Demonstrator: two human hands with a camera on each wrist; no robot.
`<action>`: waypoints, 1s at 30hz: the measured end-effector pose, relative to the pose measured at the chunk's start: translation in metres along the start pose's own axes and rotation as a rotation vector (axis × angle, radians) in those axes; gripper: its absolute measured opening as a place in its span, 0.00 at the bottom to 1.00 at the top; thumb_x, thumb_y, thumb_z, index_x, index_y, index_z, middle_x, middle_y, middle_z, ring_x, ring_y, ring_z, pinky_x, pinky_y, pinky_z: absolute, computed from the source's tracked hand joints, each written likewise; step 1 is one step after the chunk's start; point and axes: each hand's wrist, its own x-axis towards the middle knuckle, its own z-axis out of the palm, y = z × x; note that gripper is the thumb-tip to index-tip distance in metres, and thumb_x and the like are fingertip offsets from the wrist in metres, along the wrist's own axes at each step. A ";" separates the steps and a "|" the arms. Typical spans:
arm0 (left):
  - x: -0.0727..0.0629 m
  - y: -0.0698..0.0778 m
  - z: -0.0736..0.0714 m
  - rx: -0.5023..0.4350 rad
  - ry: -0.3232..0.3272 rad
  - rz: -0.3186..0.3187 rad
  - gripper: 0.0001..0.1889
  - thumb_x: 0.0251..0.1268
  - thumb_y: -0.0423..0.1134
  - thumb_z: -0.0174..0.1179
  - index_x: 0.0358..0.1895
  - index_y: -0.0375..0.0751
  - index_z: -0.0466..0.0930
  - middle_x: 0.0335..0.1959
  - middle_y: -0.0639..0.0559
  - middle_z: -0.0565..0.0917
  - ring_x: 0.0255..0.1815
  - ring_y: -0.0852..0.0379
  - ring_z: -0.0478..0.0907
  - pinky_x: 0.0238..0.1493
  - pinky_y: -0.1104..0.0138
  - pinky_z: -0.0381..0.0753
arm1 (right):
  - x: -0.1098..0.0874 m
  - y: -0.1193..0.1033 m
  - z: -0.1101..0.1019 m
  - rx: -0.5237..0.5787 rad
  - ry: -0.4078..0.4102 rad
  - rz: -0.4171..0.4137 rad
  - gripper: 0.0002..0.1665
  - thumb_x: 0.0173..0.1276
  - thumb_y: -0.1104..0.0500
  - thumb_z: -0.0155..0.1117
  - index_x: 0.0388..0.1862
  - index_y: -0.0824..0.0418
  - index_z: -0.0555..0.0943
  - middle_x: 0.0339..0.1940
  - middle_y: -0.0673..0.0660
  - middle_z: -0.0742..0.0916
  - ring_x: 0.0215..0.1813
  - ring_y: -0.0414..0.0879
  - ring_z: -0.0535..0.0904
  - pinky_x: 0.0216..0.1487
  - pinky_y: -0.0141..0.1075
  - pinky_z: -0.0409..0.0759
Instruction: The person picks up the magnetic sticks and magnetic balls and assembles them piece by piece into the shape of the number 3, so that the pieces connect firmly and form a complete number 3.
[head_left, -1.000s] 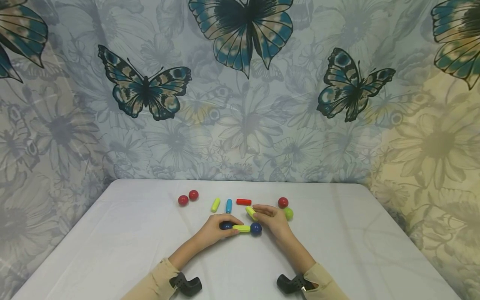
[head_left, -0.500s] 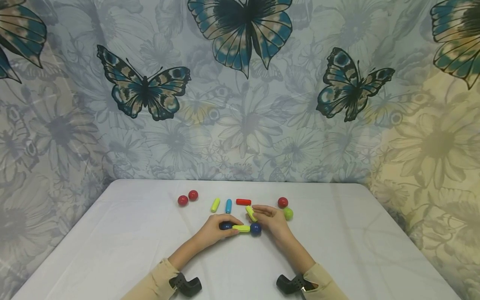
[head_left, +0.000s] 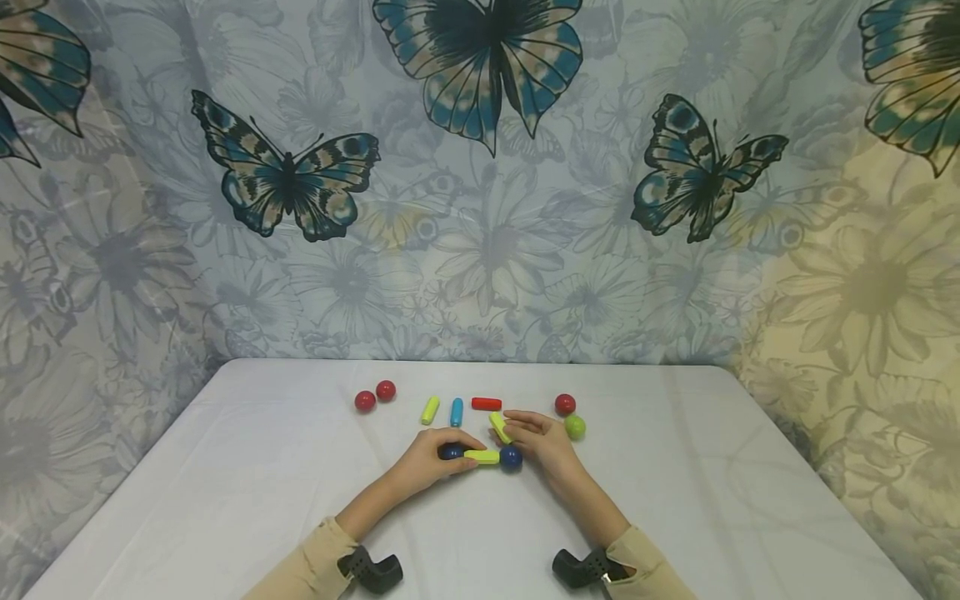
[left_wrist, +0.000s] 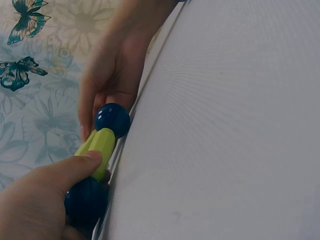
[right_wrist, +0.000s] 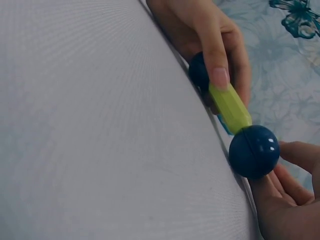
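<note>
My left hand (head_left: 431,460) pinches a yellow-green stick (head_left: 486,457) between thumb and fingers, close to the blue ball (head_left: 451,452) on its left end. A second blue ball (head_left: 511,458) sits on the stick's right end. My right hand (head_left: 549,443) pinches another yellow-green stick (head_left: 498,427), which slants behind the first. In the right wrist view the right hand (right_wrist: 295,200) is right beside the nearer blue ball (right_wrist: 254,151), and its stick is hidden. Whether this second stick touches that ball cannot be told.
Behind the hands lie a yellow-green stick (head_left: 430,410), a blue stick (head_left: 457,412) and a red stick (head_left: 487,404). Two red balls (head_left: 365,402) stand back left; a red ball (head_left: 565,405) and a green ball (head_left: 574,427) stand right. A patterned cloth (head_left: 480,275) hangs behind the white table (head_left: 675,483).
</note>
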 end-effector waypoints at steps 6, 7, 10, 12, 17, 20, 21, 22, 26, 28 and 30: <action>0.000 -0.001 0.000 0.004 0.003 0.012 0.12 0.61 0.43 0.67 0.49 0.56 0.85 0.47 0.63 0.87 0.57 0.61 0.80 0.64 0.67 0.74 | -0.001 0.000 0.001 0.010 -0.021 0.010 0.22 0.64 0.64 0.67 0.58 0.67 0.79 0.50 0.62 0.87 0.55 0.49 0.84 0.55 0.36 0.84; 0.000 -0.001 0.000 0.006 0.004 0.015 0.12 0.61 0.43 0.67 0.49 0.56 0.85 0.47 0.62 0.88 0.57 0.61 0.80 0.64 0.67 0.74 | -0.001 0.000 0.001 0.014 -0.023 0.011 0.22 0.64 0.65 0.67 0.58 0.67 0.79 0.50 0.62 0.87 0.56 0.49 0.84 0.55 0.36 0.83; 0.000 -0.002 0.000 0.004 0.004 0.013 0.12 0.61 0.43 0.67 0.49 0.56 0.85 0.47 0.63 0.87 0.57 0.61 0.80 0.64 0.67 0.74 | -0.002 -0.001 0.001 0.011 -0.027 0.010 0.23 0.65 0.64 0.66 0.59 0.67 0.78 0.51 0.62 0.87 0.57 0.50 0.83 0.56 0.37 0.83; 0.000 -0.002 0.000 0.004 0.002 0.013 0.12 0.61 0.43 0.67 0.49 0.56 0.85 0.47 0.63 0.87 0.58 0.60 0.80 0.64 0.67 0.74 | -0.002 -0.001 0.001 0.007 -0.027 0.013 0.23 0.65 0.64 0.66 0.59 0.66 0.78 0.51 0.62 0.87 0.57 0.50 0.83 0.56 0.37 0.83; 0.000 -0.001 0.000 0.010 -0.001 0.005 0.12 0.61 0.43 0.67 0.49 0.57 0.85 0.47 0.63 0.87 0.58 0.61 0.80 0.64 0.67 0.74 | -0.002 -0.001 0.000 -0.008 -0.019 0.019 0.24 0.64 0.63 0.67 0.59 0.65 0.78 0.52 0.62 0.87 0.56 0.47 0.83 0.56 0.37 0.83; 0.000 0.000 0.000 0.003 0.000 0.002 0.12 0.61 0.43 0.67 0.49 0.56 0.85 0.47 0.63 0.87 0.57 0.61 0.80 0.63 0.68 0.74 | -0.001 0.000 0.000 -0.006 -0.020 0.024 0.24 0.64 0.62 0.68 0.59 0.65 0.79 0.52 0.61 0.87 0.53 0.43 0.82 0.53 0.34 0.84; 0.000 0.000 0.000 0.001 0.000 0.001 0.12 0.61 0.43 0.67 0.48 0.56 0.85 0.46 0.63 0.87 0.57 0.61 0.80 0.63 0.68 0.75 | 0.000 0.001 -0.001 -0.007 -0.022 0.024 0.24 0.64 0.62 0.68 0.59 0.64 0.79 0.51 0.61 0.87 0.52 0.42 0.82 0.52 0.33 0.84; 0.000 0.001 0.000 -0.002 -0.001 0.001 0.12 0.61 0.43 0.67 0.48 0.56 0.85 0.46 0.63 0.87 0.57 0.61 0.80 0.63 0.68 0.75 | 0.000 0.001 -0.001 -0.004 -0.026 0.027 0.24 0.63 0.62 0.68 0.59 0.64 0.79 0.51 0.60 0.87 0.52 0.42 0.83 0.51 0.32 0.84; 0.000 0.002 0.000 -0.008 0.000 0.002 0.12 0.61 0.43 0.68 0.48 0.56 0.86 0.46 0.63 0.88 0.57 0.61 0.80 0.63 0.68 0.75 | 0.001 0.002 -0.001 -0.009 -0.034 0.025 0.25 0.62 0.60 0.70 0.58 0.63 0.79 0.50 0.59 0.88 0.51 0.42 0.84 0.50 0.30 0.84; -0.001 0.002 0.000 -0.007 0.001 0.002 0.12 0.61 0.43 0.68 0.48 0.57 0.86 0.46 0.63 0.88 0.57 0.61 0.80 0.63 0.67 0.75 | 0.001 0.002 -0.001 -0.016 -0.031 0.025 0.25 0.62 0.60 0.70 0.58 0.62 0.79 0.49 0.58 0.88 0.50 0.42 0.84 0.50 0.31 0.84; 0.000 0.001 0.000 -0.007 0.003 0.003 0.12 0.61 0.44 0.68 0.48 0.57 0.85 0.46 0.63 0.88 0.57 0.60 0.80 0.63 0.67 0.75 | 0.001 0.002 -0.001 -0.030 -0.022 0.021 0.25 0.62 0.60 0.70 0.59 0.62 0.79 0.48 0.58 0.88 0.49 0.42 0.84 0.48 0.30 0.84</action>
